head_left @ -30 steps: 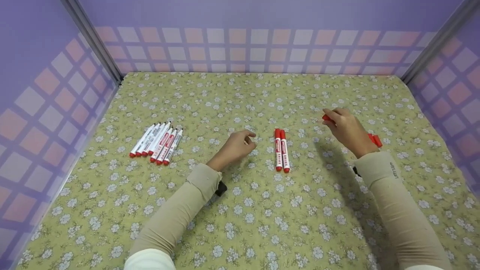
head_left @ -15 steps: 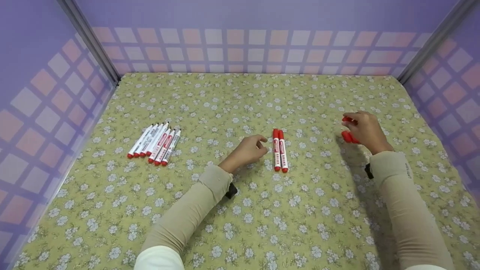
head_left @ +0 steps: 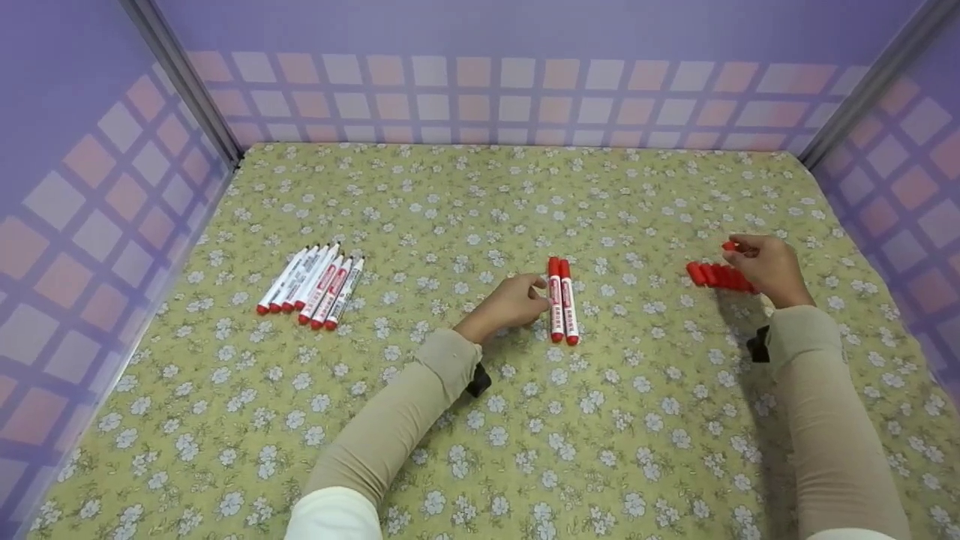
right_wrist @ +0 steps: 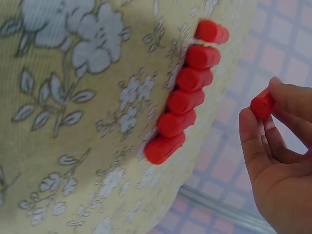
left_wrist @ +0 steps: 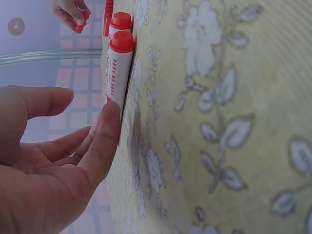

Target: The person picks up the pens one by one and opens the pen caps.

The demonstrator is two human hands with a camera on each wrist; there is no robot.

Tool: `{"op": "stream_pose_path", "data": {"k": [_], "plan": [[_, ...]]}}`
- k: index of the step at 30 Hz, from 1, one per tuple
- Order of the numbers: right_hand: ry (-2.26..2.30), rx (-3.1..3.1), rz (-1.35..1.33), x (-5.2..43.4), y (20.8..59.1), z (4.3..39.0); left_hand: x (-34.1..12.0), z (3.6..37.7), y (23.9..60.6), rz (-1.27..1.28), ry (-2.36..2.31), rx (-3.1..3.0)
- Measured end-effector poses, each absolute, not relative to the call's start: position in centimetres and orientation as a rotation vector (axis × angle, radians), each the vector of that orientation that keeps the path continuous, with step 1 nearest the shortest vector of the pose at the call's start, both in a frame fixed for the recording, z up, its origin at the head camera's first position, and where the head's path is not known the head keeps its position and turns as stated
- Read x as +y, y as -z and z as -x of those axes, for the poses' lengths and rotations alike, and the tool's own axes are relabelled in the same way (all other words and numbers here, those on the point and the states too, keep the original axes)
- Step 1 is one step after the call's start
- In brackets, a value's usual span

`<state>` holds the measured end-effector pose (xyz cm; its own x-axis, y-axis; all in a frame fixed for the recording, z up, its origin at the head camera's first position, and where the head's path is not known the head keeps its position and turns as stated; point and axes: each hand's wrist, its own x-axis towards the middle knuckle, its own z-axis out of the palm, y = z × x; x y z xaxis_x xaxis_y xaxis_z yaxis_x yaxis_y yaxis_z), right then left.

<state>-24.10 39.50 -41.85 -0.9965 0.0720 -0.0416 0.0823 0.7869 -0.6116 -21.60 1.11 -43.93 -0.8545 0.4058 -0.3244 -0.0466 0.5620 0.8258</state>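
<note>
My right hand (head_left: 776,271) pinches a red marker cap (right_wrist: 262,104) between thumb and fingertips, held above a row of red caps (right_wrist: 184,101) lying side by side on the cloth. Two red-capped markers (head_left: 556,300) lie parallel at the middle of the table, caps pointing away from me. Just left of them is my left hand (head_left: 511,306), thumb and fingers apart with nothing between them. In the left wrist view its fingertip overlaps the barrel of the nearer marker (left_wrist: 117,73).
At the left, several uncapped white markers (head_left: 311,285) with red ends lie in a slanted group. A flowered yellow-green cloth (head_left: 480,420) covers the table. Purple checked panels (head_left: 480,97) enclose it at the back and both sides.
My right hand has carried the cap rightward, over the far part of the cap row, uncovering more caps. My left hand has moved right, up to the two capped markers.
</note>
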Motion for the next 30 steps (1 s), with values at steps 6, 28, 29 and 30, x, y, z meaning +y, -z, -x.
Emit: {"op": "stream_pose_path", "data": {"k": [6,28,29,30], "plan": [[1.029,2.958,-0.253,40.6,42.5,23.7,1.6,21.6,44.1,-0.301,-1.195,2.337],[1.117,2.757,-0.573,43.9,44.2,23.1,2.5,22.1,44.9,-0.286,-1.268,2.335],[1.114,2.747,-0.558,43.9,44.2,23.0,2.6,22.1,44.9,-0.284,-1.276,2.332],[1.103,2.744,-0.563,43.9,44.1,22.9,2.6,22.1,44.9,-0.279,-1.29,2.324]]}}
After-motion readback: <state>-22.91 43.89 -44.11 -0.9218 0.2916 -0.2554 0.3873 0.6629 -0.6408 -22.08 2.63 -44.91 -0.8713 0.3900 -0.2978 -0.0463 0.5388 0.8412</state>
